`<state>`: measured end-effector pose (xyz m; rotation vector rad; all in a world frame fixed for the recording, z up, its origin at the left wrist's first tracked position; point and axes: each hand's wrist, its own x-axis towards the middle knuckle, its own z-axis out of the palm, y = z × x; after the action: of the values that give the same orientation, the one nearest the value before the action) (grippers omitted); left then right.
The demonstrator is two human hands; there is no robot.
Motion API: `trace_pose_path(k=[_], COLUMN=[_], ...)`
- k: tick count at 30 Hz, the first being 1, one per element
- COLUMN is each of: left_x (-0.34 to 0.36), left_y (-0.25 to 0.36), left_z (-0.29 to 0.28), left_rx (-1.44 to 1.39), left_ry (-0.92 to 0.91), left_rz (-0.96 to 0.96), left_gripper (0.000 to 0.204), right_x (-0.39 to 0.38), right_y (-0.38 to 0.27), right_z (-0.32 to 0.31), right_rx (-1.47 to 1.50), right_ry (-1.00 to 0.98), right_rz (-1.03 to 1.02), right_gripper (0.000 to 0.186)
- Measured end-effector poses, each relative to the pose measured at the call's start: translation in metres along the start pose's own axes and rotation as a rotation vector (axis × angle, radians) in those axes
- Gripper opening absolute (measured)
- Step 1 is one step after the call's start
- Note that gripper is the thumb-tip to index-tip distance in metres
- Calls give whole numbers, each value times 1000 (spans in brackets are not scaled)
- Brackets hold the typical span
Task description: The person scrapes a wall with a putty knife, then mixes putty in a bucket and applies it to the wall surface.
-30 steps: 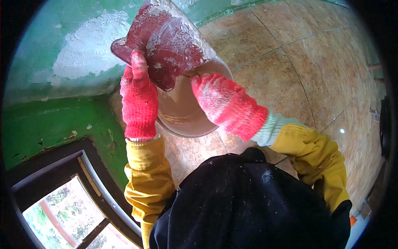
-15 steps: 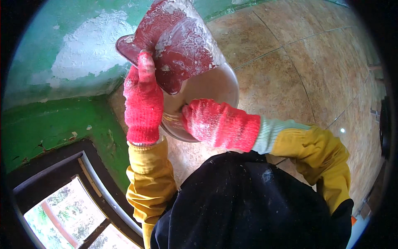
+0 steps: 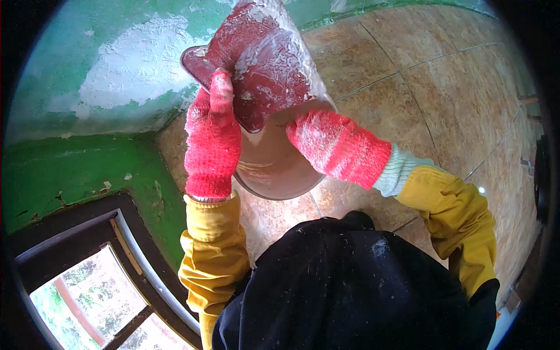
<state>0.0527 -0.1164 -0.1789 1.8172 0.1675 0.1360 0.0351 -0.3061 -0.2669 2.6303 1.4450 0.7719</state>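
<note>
A person tilts a red basin [image 3: 256,70] against the green wall [image 3: 76,169]; the gloved left hand [image 3: 211,143] clamps its rim, while the right hand [image 3: 335,146] reaches inside, fingers hidden, grip unclear.

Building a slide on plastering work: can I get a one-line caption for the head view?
Red-gloved left hand steadies a plaster-smeared red board over a bowl while the right hand reaches in.

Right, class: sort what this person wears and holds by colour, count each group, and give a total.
Red, 3: left hand glove, right hand glove, plastic scoop
Yellow, 2: left sleeve, right sleeve
Brown, 1: bowl
Total: 6
</note>
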Motion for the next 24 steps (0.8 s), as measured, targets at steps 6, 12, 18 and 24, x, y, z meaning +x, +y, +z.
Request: trace_pose_path(k=[6,12,18,24], left_x=[4,-2,1,1], left_y=[-5,0,2,6], left_z=[-3,4,13,14], left_rx=[33,6,-36,121], left_ry=[19,-31,-75,-157], left_rz=[-5,51,69,53], left_gripper=[48,48,50,49], right_x=[-11,2,12,27], right_y=[-6,-11,-12,6], right_z=[-6,-16,-4,0], right_rx=[292,527,705,925], right_ry=[84,-143,-101,-122], right_rz=[-73,-60,86,170], right_gripper=[27,35,20,14])
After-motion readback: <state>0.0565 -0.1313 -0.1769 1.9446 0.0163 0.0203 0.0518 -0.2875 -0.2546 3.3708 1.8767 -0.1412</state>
